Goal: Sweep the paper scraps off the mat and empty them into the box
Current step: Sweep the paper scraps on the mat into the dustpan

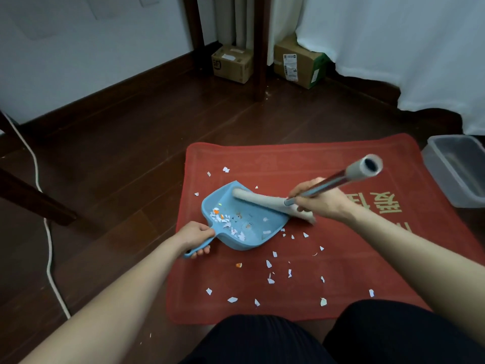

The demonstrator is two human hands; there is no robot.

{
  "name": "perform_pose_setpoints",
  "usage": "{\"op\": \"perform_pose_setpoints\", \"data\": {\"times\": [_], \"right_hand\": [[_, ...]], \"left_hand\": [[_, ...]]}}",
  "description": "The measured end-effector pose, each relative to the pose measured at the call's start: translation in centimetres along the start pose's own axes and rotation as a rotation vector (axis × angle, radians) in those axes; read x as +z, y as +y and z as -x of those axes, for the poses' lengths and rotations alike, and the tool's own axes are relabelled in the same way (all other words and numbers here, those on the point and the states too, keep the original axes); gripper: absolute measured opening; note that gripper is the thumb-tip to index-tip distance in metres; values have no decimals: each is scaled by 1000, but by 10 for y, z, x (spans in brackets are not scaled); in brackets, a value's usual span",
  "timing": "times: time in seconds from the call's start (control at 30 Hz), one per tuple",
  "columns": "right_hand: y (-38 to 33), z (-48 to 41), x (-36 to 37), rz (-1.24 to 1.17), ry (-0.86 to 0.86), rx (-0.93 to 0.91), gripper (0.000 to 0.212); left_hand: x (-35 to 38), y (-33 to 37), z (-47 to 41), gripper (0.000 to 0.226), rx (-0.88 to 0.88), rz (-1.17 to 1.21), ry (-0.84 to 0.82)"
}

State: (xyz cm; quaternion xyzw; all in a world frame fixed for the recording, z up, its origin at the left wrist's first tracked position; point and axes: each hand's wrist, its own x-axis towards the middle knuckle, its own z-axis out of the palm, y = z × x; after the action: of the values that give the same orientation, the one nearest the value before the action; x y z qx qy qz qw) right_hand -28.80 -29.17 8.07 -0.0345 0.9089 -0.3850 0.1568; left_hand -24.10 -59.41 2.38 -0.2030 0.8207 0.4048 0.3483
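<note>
Left hand (195, 239) grips the dustpan (244, 222) by its handle, centre frame; right hand (319, 199) holds the broom (267, 202) across its mouth. Press the lip flat on the mat (341, 258) and pull the lower-centre scraps (269, 264) in; the box (456, 169) sits far right.

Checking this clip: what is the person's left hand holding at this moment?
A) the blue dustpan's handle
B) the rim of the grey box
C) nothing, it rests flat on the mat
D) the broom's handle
A: the left hand grips the handle of the blue dustpan, which lies on the red mat, while the right hand holds the broom.
</note>
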Motion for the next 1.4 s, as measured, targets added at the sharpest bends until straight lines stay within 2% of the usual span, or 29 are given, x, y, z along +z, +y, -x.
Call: {"op": "perform_pose_setpoints", "data": {"times": [0.1, 0.13, 0.23, 0.33, 0.4, 0.47, 0.57, 0.73, 0.83, 0.9, 0.97, 1.03, 1.17, 1.27, 1.4], "right_hand": [[-7, 1, -22, -256, 230, 70, 16], [-7, 2, -29, -224, 286, 85, 15], [-3, 4, -31, 92, 338, 132, 7], [8, 4, -12, 268, 279, 184, 13], [13, 5, 1, 205, 119, 127, 13], [10, 8, -1, 16, 61, 53, 5], [7, 10, -20, -209, 248, 61, 13], [9, 4, -23, 118, 355, 144, 8], [11, 6, -3, 123, 133, 111, 6], [5, 9, 0, -47, 51, 71, 7], [-1, 9, -11, -251, 119, 78, 9], [-3, 11, -24, -311, 202, 94, 11], [1, 22, -32, -128, 231, 80, 9], [12, 25, -34, -138, 290, 139, 4], [27, 16, -21, 20, 347, 216, 16]], "left_hand": [[-4, 0, 3, 21, 24, 9, -6], [-4, 0, 4, 21, 27, 7, -15], [-3, 0, 7, 21, 16, -24, -36], [0, 3, 6, 22, 9, -48, -38], [1, 5, 5, 21, 3, -52, -39], [0, 6, 4, 21, -5, -40, -38], [-1, 6, 4, 20, -6, -41, -41], [-1, 6, 5, 21, 8, -49, -48], [-1, 6, 4, 21, 9, -59, -45], [-1, 5, 3, 21, 14, -59, -45], [-2, 5, 3, 21, 23, -57, -39], [-2, 4, 3, 22, 35, -53, -34], [-1, 4, 6, 22, 45, -36, -30], [5, 3, 7, 24, 46, -33, -32], [8, 4, 3, 26, 22, -57, -24]]}}
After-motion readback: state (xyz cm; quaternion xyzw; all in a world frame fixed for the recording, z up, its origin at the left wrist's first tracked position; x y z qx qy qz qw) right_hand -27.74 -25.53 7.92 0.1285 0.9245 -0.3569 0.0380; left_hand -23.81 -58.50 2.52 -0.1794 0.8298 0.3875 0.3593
